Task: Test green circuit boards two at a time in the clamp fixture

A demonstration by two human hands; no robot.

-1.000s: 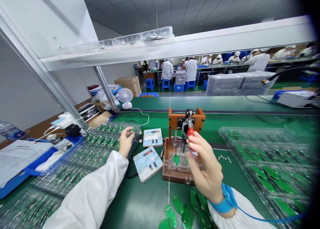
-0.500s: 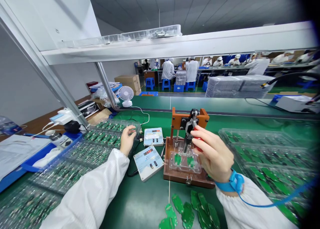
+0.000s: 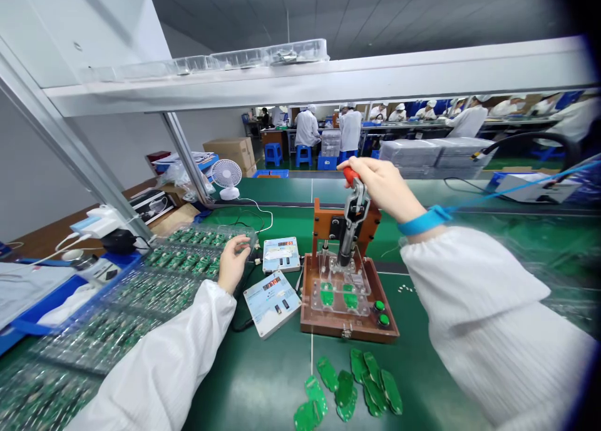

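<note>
Fingers of my right hand [image 3: 375, 183] wrap the red handle [image 3: 350, 175] of a toggle clamp [image 3: 355, 212], which stands raised on an orange and brown test fixture [image 3: 310, 315]. Two green circuit boards [image 3: 327, 293] lie under the fixture's clear plate [image 3: 361, 302]. Over the edge of the clear trays of boards [image 3: 188, 255] on the left, my left hand [image 3: 233, 262] is held with fingers curled but apart, nothing seen in them. Two small boxes with red digits [image 3: 272, 302] lie between that hand and the fixture.
Loose green boards [image 3: 366, 381] lie in front of the fixture. A small white fan [image 3: 226, 177] stands at the back left, beside a metal post. A white shelf [image 3: 300, 83] crosses above the bench. Clear trays [image 3: 530, 262] are partly hidden behind my right sleeve. People in white work far behind.
My right hand has moved up with the red handle, and the clamp arm now points upward. The two green buttons on the fixture have come into view. My left hand keeps nearly the same pose.
</note>
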